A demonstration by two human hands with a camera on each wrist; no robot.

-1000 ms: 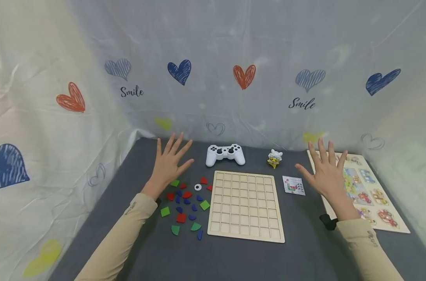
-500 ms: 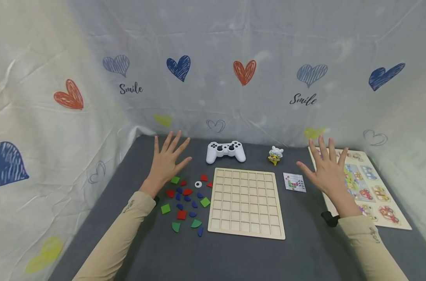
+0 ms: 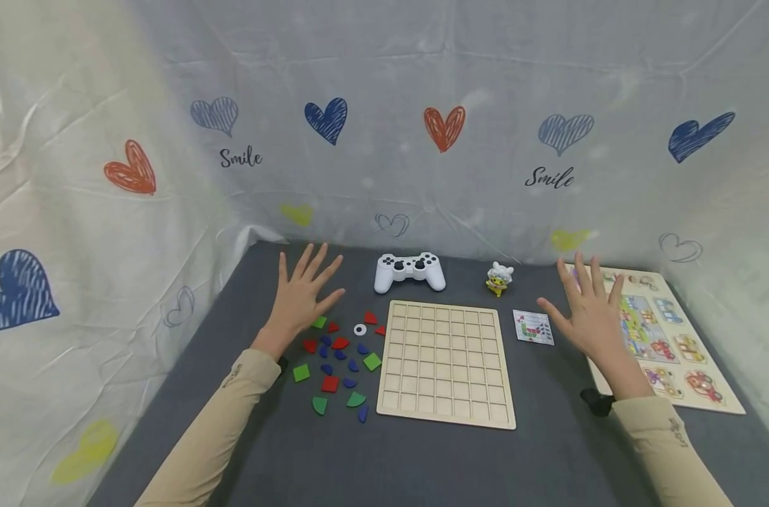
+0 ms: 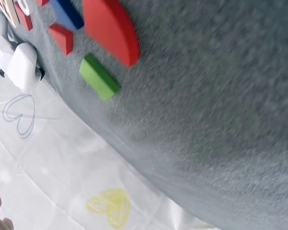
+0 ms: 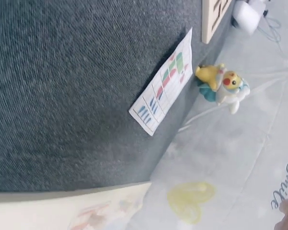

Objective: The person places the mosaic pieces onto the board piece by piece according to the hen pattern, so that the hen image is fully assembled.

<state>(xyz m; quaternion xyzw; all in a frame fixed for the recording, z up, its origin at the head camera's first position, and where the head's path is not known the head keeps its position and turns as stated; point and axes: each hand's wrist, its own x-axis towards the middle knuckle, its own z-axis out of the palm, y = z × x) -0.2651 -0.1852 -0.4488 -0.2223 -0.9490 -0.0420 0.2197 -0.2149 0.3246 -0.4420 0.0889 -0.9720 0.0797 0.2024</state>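
Observation:
My left hand (image 3: 298, 299) is held with fingers spread and straight, nothing in it, at the far left beyond the loose coloured pieces. Those flat pieces lie scattered below and right of it, among them a red square (image 3: 330, 384), a green quarter-round (image 3: 355, 399) and a white ring (image 3: 360, 329). In the left wrist view a green piece (image 4: 99, 76) and a red piece (image 4: 110, 29) show close up. My right hand (image 3: 590, 317) is also spread and holds nothing, overlapping the picture puzzle board (image 3: 691, 345). A small printed card (image 3: 533, 327) lies just left of it.
A wooden grid board (image 3: 446, 365) lies mid-table between the hands. Behind it are a white game controller (image 3: 410, 272) and a small yellow-and-white figurine (image 3: 498, 279). A pale curtain (image 3: 384, 162) printed with hearts stands along the back and sides of the grey table (image 3: 384, 465).
The view has shifted slightly, so the table things appear a little higher. Both hands stay spread in nearly the same place, and the objects keep their arrangement.

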